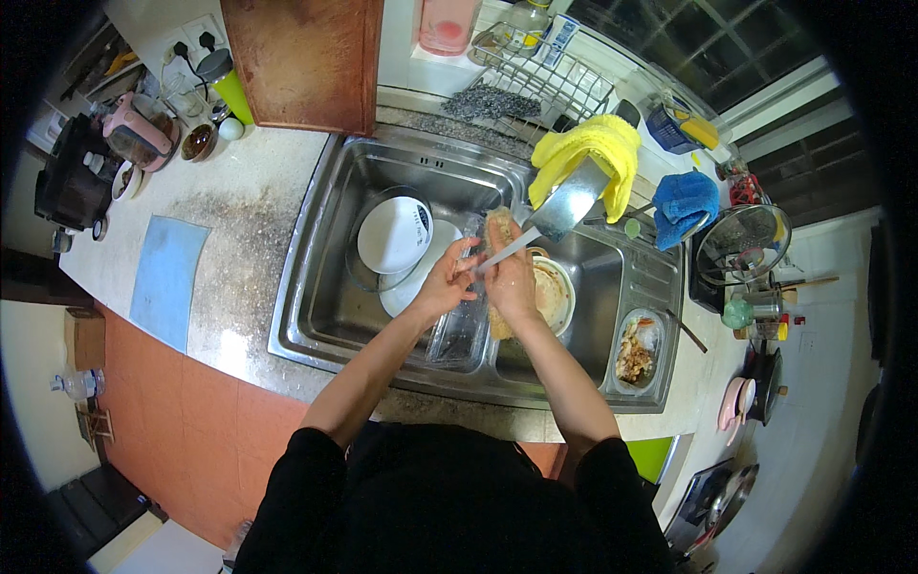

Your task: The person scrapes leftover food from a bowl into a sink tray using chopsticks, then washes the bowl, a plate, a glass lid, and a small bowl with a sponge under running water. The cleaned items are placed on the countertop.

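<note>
Water runs from the wide metal faucet (pixel 570 197) between my hands, above the divider of the steel double sink (pixel 315 316). My right hand (pixel 510 283) holds a tan scrubbing cloth (pixel 500 219). Fingers apart, my left hand (pixel 446 283) is beside the stream; it hides part of a clear plastic container (pixel 459 333), and I cannot tell whether it grips this. In the left basin a white plate (pixel 393 235) lies in a clear glass bowl over another white dish (pixel 405 295). A soiled white bowl (pixel 556 294) sits in the right basin.
A yellow cloth (pixel 588 154) hangs over the faucet, a blue cloth (pixel 685 208) to its right. A tray of food scraps (pixel 637 355) stands on the drainboard. Behind the sink are a wire rack (pixel 552 75) and a brown board (pixel 308 64). A light-blue cloth (pixel 168 280) lies left.
</note>
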The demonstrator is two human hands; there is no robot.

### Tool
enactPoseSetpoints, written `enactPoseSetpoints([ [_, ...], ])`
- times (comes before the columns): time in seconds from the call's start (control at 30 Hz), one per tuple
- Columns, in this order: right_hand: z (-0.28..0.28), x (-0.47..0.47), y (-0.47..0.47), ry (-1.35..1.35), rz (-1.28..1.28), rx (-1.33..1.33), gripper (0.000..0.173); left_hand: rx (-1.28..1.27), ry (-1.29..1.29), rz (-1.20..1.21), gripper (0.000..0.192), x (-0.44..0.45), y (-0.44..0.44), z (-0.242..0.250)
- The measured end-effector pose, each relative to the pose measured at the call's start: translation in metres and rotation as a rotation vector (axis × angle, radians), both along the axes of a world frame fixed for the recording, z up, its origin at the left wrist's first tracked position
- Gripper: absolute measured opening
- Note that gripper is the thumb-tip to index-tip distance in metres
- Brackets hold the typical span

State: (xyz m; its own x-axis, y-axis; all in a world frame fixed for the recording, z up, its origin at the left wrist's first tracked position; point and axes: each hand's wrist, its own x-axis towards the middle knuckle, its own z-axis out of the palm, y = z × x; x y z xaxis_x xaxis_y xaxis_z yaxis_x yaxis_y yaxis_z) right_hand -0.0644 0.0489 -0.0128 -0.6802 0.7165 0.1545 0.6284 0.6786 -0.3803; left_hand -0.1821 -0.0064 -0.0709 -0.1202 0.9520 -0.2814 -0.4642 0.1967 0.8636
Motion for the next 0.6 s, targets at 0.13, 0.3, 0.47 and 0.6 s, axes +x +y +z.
enactPoseSetpoints([
  [0.13, 0.018, -0.005, 0.001, -0.055, 0.077, -0.047, 0.069, 0.1, 0.319, 0.031, 0.058, -0.007, 0.004, 0.01],
  [0.3, 0.029, -0.011, 0.005, 0.268, -0.2, -0.263, 0.071, 0.033, 0.068, 0.027, 0.061, -0.003, 0.003, 0.028],
  [0.47, 0.011, -0.006, 0.014, 0.083, -0.016, 0.161, 0.065, 0.126, 0.196, 0.024, 0.068, -0.006, 0.01, 0.039],
  [0.6, 0.009, -0.002, 0.019, 0.26, -0.219, -0.313, 0.062, -0.001, 0.203, -0.172, 0.067, -0.008, 0.009, 0.04],
])
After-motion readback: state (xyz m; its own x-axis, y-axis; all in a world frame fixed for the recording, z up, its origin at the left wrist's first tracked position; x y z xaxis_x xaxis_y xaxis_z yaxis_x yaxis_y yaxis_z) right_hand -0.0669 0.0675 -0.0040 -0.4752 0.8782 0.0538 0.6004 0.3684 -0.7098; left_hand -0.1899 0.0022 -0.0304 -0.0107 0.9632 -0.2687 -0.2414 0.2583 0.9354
